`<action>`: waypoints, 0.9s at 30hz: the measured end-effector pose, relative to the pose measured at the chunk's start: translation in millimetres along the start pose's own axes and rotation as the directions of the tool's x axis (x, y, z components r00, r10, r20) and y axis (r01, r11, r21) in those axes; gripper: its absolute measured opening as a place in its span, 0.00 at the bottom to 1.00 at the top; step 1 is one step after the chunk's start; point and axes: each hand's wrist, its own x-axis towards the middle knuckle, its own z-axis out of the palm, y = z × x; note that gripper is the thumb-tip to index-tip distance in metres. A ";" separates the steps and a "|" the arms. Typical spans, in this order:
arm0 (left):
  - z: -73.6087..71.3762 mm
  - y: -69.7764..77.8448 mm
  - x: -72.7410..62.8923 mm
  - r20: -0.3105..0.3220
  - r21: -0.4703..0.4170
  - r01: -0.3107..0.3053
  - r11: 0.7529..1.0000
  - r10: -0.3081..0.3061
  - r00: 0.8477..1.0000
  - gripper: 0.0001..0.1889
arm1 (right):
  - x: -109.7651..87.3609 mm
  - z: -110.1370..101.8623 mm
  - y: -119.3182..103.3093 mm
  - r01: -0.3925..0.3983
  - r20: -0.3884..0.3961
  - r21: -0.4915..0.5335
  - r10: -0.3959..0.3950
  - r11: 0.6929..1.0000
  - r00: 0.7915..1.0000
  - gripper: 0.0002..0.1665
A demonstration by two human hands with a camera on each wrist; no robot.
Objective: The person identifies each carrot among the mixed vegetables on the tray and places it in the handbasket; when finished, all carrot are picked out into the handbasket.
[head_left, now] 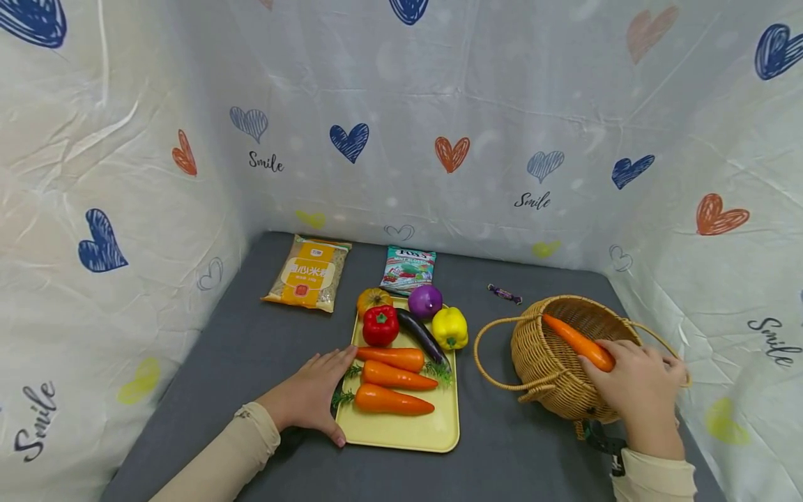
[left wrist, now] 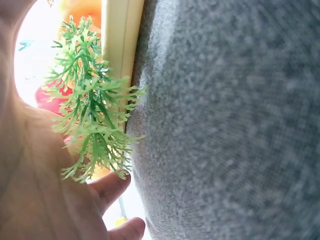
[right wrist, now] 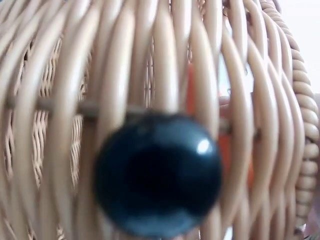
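My right hand [head_left: 640,380] grips a carrot [head_left: 578,341] at the mouth of a wicker basket [head_left: 546,362]. In the right wrist view, the basket's weave and a shiny black knob [right wrist: 159,177] fill the picture; bits of orange show through the gaps. At the left edge of a yellow tray [head_left: 401,436], my left hand [head_left: 316,394] lies with fingers spread and straight. Three carrots [head_left: 394,399] lie on the tray near it. In the left wrist view, green carrot leaves [left wrist: 95,110] hang beside the palm.
Behind the carrots are a red pepper [head_left: 380,326], eggplant [head_left: 422,335], yellow pepper [head_left: 449,328], purple onion [head_left: 425,302] and small pumpkin [head_left: 374,300]. A grain bag [head_left: 309,273], a mint candy bag [head_left: 408,270] and a wrapped candy [head_left: 505,293] lie farther back.
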 end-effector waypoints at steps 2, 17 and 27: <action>-0.4 0.6 0.2 0.002 0.001 0.003 1.000 -0.003 1.000 0.85 | 3.0 0.1 -0.2 0.003 0.030 -0.002 -0.003 1.000 1.000 0.25; -0.2 1.5 0.7 0.004 0.002 0.010 1.000 -0.010 1.000 0.85 | 22.6 0.4 0.6 0.016 0.266 -0.064 0.002 0.998 0.964 0.34; -1.3 1.9 -1.0 -0.006 -0.002 0.000 1.000 0.000 1.000 0.85 | 24.3 4.5 -2.2 0.022 0.282 -0.068 -0.002 0.997 0.960 0.35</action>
